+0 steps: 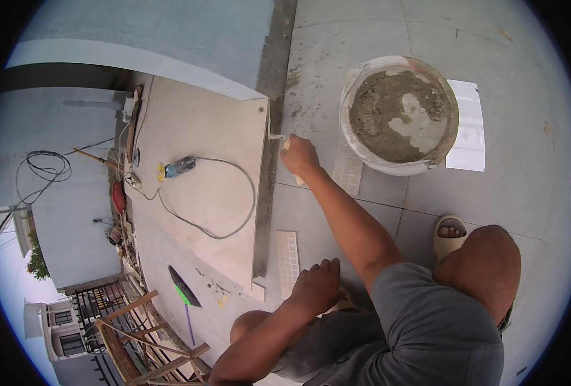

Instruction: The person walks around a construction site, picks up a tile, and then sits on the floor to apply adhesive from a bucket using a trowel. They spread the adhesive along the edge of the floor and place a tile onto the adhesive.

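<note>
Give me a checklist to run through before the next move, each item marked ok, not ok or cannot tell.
1. Trowel gripped in the right hand: ok, fingers closed round its handle.
2. Mortar on hand: ok, plenty in the bucket.
3. Left hand free: cannot tell; its fingers are curled and the palm is hidden.
4. Floor clean beside the ledge: not ok, dark specks are scattered there.
5. Power tool clear of both hands: ok, it lies apart on the ledge.
6. Power tool unplugged: cannot tell; the cord's connection isn't clear.
</note>
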A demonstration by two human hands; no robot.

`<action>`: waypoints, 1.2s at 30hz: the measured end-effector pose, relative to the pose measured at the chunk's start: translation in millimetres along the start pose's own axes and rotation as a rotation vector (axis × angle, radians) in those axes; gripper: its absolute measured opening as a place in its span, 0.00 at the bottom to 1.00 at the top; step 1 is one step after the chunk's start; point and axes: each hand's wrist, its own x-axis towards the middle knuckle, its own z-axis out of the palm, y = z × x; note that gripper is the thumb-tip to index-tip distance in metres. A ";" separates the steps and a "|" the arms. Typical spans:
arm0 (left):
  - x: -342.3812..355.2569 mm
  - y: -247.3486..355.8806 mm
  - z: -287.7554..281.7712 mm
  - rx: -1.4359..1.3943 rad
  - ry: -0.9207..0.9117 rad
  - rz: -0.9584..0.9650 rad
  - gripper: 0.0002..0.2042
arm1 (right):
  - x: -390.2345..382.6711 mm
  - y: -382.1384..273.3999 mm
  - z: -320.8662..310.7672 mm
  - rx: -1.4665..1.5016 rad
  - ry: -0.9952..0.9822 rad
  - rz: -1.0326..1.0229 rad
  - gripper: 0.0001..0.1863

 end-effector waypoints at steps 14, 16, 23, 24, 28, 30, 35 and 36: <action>-72.0 59.1 -20.9 -0.005 0.405 0.442 0.27 | -41.3 -136.6 -210.5 -0.368 -0.230 -0.411 0.24; -90.0 61.1 -12.9 -0.050 0.400 0.391 0.20 | -42.2 -172.3 -255.3 -0.643 -0.306 -0.417 0.24; -97.2 71.9 -19.7 -0.101 0.546 0.378 0.20 | -77.5 -161.5 -336.8 -1.344 -0.259 -0.082 0.18; -98.1 69.5 -25.6 -0.133 0.498 0.368 0.20 | -77.2 -134.8 -347.6 -1.317 -0.274 -0.125 0.18; -97.4 67.6 -22.3 -0.092 0.464 0.341 0.21 | -95.5 -113.5 -329.8 -1.251 -0.315 0.326 0.22; -99.6 67.2 -17.8 -0.089 0.466 0.329 0.21 | -91.7 -101.1 -328.4 -1.236 -0.306 0.317 0.21; -101.4 66.5 -18.2 -0.001 0.463 0.314 0.21 | -68.6 -60.7 -332.4 -1.315 -0.317 0.069 0.18; -100.4 66.2 -18.5 0.018 0.451 0.311 0.23 | -63.5 -54.1 -329.9 -1.288 -0.322 0.046 0.18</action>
